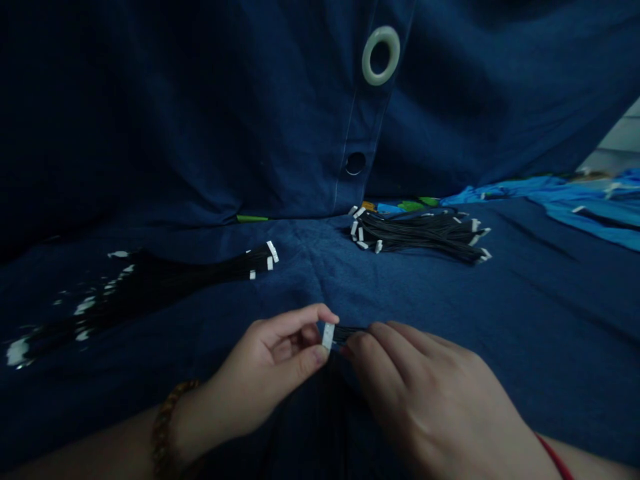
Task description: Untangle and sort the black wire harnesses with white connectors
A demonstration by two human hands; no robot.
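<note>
Between the thumb and forefinger of my left hand (273, 367) is a small white connector (328, 335), gripped by its two ends. Thin black wires (350, 333) run from it to the right. My right hand (425, 387) is closed around those wires close to the connector; its fingertips are mostly hidden behind the knuckles. Beyond my hands to the left lies a bundle of black wire harnesses (185, 275) with white connectors at both ends. A second, shorter bundle of black wire harnesses (420, 232) lies beyond my hands to the right.
Dark blue cloth (310, 267) covers the work surface. Behind it hangs a dark blue curtain (225, 120) with a pale ring eyelet (381, 56). Bright blue material (565, 200) spreads at the far right, and small green and orange pieces (413, 205) peek from under the curtain.
</note>
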